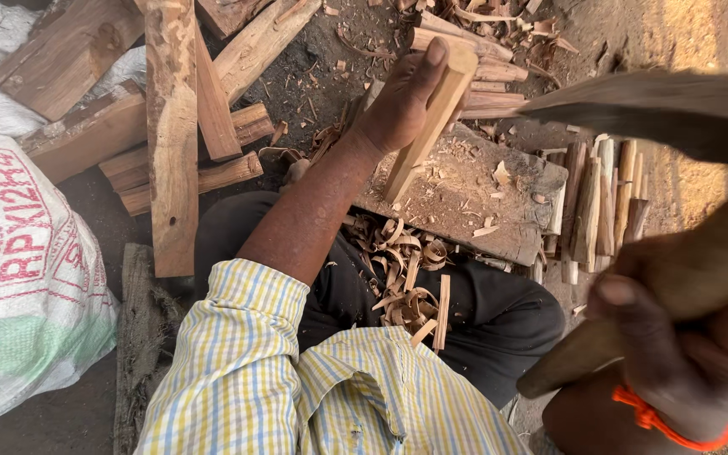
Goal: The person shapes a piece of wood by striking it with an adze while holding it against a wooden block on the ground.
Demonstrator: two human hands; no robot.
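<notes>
My left hand [402, 97] grips a pale wooden stick [428, 126] near its top and stands it tilted, lower end on a flat wooden chopping block [499, 223]. My right hand [663, 337], with an orange thread at the wrist, is shut on the wooden handle [608, 341] of an adze-like chopping tool. Its dark blade [659, 105] is raised and blurred at the upper right, apart from the stick. Curled wood shavings [402, 270] lie on my dark trousers below the block.
Rough planks and offcuts [170, 126] are piled at the upper left. A white printed sack [18, 278] fills the left edge. Several trimmed sticks [600, 202] stand right of the block, more [482, 59] lie behind it. Chips litter the dirt ground.
</notes>
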